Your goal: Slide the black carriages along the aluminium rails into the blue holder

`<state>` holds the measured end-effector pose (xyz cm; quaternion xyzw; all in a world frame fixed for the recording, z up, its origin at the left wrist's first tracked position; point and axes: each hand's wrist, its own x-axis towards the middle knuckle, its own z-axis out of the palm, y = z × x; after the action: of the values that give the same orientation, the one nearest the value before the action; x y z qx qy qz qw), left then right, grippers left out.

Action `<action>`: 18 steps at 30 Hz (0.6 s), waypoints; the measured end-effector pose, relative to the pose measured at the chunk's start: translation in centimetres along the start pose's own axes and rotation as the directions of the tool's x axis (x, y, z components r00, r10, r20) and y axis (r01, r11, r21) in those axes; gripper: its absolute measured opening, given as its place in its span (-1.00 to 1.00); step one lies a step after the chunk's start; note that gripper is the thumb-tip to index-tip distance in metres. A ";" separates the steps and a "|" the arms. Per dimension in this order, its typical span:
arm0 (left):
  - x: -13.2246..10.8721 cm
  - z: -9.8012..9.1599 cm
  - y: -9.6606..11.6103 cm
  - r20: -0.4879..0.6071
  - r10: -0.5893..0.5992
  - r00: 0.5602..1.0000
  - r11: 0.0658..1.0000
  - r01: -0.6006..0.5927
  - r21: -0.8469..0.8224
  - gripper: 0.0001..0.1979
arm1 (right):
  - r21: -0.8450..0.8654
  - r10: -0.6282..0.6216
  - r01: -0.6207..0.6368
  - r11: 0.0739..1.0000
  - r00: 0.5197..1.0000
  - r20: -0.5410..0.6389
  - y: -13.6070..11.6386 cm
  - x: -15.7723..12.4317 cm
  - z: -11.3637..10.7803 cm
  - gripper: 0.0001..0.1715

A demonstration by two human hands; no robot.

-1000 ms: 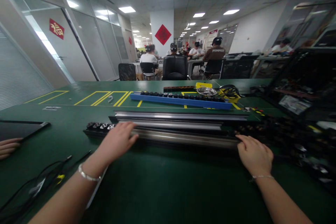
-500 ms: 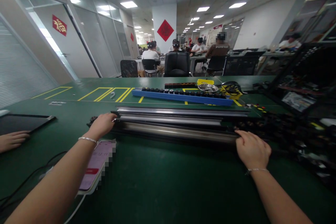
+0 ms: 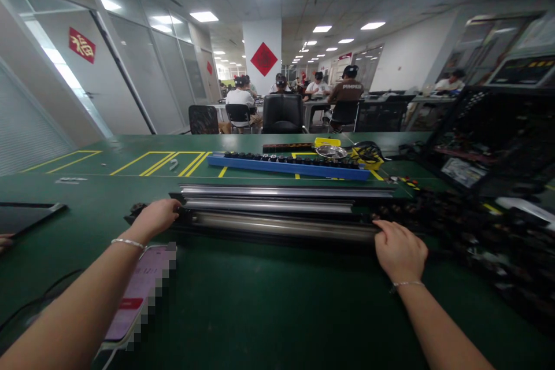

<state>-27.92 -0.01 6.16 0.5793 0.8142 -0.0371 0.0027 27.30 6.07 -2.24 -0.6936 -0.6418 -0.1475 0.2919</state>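
Observation:
A long black rail assembly with shiny metal rods (image 3: 277,217) lies across the green table (image 3: 260,312) in front of me. My left hand (image 3: 155,217) grips its left end, fingers curled round the end of the nearest rod. Over the right end of the same rod my right hand (image 3: 399,251) is closed, knuckles up. Both wrists wear thin bracelets.
A phone (image 3: 139,292) lies by my left forearm with cables beside it. A blue rail (image 3: 288,165) holding black knobs, a metal bowl (image 3: 332,151) and yellow parts sit further back. Dark parts and a black rack (image 3: 494,139) crowd the right. A dark tablet (image 3: 26,215) lies at left. Seated people work beyond.
My left hand slid from the middle-left of the rod out to its left end and closed on it. The right hand stayed on the right end. The phone came into view.

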 end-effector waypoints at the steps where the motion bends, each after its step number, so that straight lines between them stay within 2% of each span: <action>1: 0.0 0.0 0.2 0.005 0.003 1.000 1.000 -0.003 -0.008 -0.59 | 0.000 -0.004 0.004 1.000 1.000 -0.009 0.0 0.0 0.0 -0.59; 18: 0.4 0.0 3.4 0.061 0.051 0.997 0.984 -0.040 -0.172 -0.70 | 0.055 0.023 -0.023 0.998 1.000 -0.001 -0.3 -0.1 -0.2 -0.61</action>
<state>-24.86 1.51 5.90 0.5939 0.8005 0.0138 0.0797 26.99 5.89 -2.11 -0.6925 -0.6374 -0.1270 0.3130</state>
